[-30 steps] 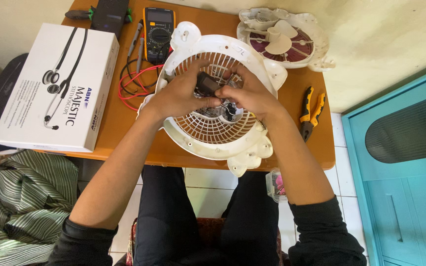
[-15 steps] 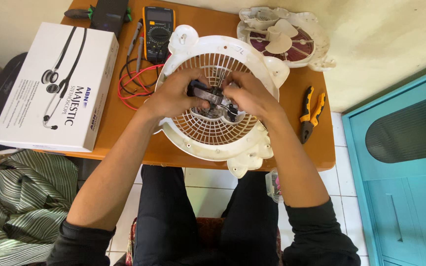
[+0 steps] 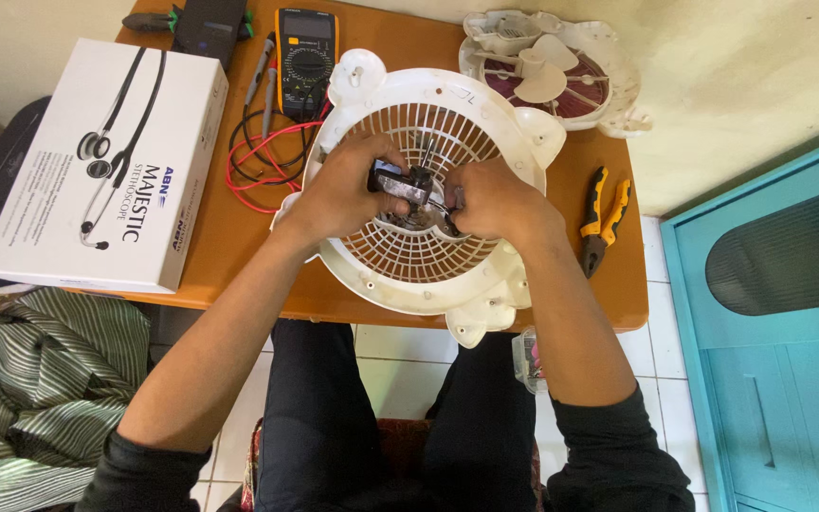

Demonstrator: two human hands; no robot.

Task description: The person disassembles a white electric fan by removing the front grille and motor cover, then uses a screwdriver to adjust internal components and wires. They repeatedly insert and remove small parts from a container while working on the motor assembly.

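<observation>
A round white fan housing (image 3: 485, 294) with a slatted grille lies on the small orange-brown table (image 3: 239, 256). At the grille's centre sits a small dark motor (image 3: 402, 180). My left hand (image 3: 343, 190) grips the motor's left end. My right hand (image 3: 490, 199) is closed around a thin metal part at the motor's right side; what exactly it pinches is hidden by the fingers.
A white box (image 3: 106, 161) printed with a stethoscope lies at the table's left. A yellow-edged multimeter (image 3: 303, 57) with red and black leads (image 3: 253, 161) sits behind the housing. A second fan grille with blades (image 3: 552, 71) lies at back right, orange pliers (image 3: 602, 216) at right. A teal cabinet (image 3: 779, 313) stands right, striped cloth (image 3: 30, 379) lower left.
The fan housing has shifted slightly on the table. Both hands have moved apart a little at its centre, and the dark motor now shows between them.
</observation>
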